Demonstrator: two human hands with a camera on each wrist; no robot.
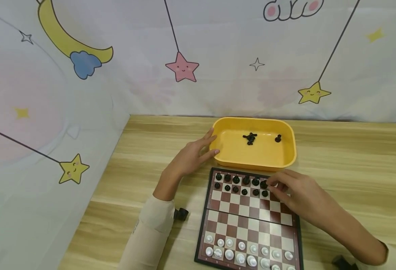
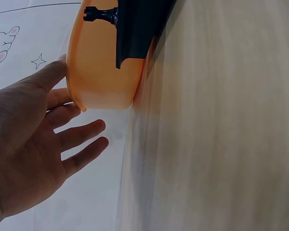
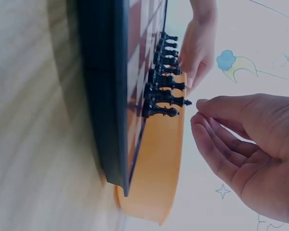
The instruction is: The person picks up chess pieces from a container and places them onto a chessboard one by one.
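Observation:
My right hand (image 1: 297, 191) is over the far right part of a chessboard (image 1: 263, 204), thumb and fingertips close together beside a black chess piece (image 1: 263, 184). In the right wrist view a small gap shows between these fingertips and the tops of the black pieces (image 3: 166, 98), and nothing is seen held. My left hand (image 1: 192, 155) touches the left end of a yellow tray (image 1: 253, 165) with its fingers spread; in the left wrist view thumb and fingers lie against the tray's rim. Inside the tray are a cluster of black pieces (image 1: 250, 138) and a single black piece (image 1: 278, 138).
White chess pieces (image 1: 240, 258) stand in two rows along the board's near side. A wooden table (image 1: 353, 161) lies under everything. Behind it hangs a pale cloth (image 1: 225, 93) with stars and a moon. Black wrist mounts (image 1: 181, 214) sit on both arms.

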